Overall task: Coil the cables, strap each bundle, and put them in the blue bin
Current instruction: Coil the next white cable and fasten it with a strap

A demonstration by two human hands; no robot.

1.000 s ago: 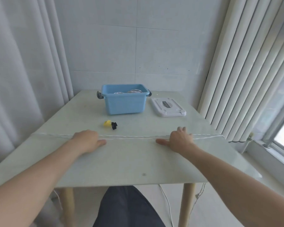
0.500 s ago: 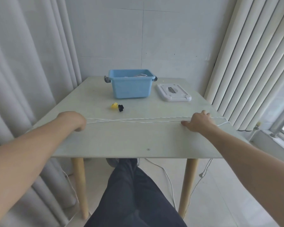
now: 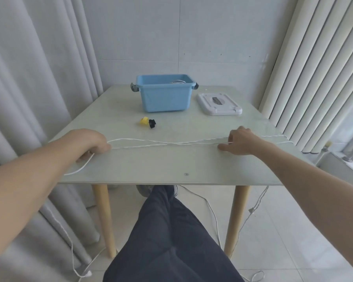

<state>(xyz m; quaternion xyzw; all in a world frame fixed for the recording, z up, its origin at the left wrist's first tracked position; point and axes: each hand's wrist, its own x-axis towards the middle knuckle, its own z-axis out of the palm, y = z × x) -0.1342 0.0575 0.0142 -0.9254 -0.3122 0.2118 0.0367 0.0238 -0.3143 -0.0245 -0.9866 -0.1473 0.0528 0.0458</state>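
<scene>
Single head-worn wide-angle view, looking forward and down from the near edge of the desk (image 3: 171, 163), facing the tiled back wall (image 3: 181, 33), arms close in foreground, floor (image 3: 273, 231) and legs below

The left hand (image 3: 90, 143) lies knuckles-up, so its fingertips and its grip on the thin white cable (image 3: 161, 142) are hidden beneath it. The right hand (image 3: 240, 141) likewise covers the cable where the two meet. The near wall of the light-blue plastic bin (image 3: 163, 97) hides most of its contents; only a pale coiled edge shows at the far rim. The small yellow-and-black piece (image 3: 147, 122) is too small to identify. Both forearms are cut off by the picture's edges.
</scene>
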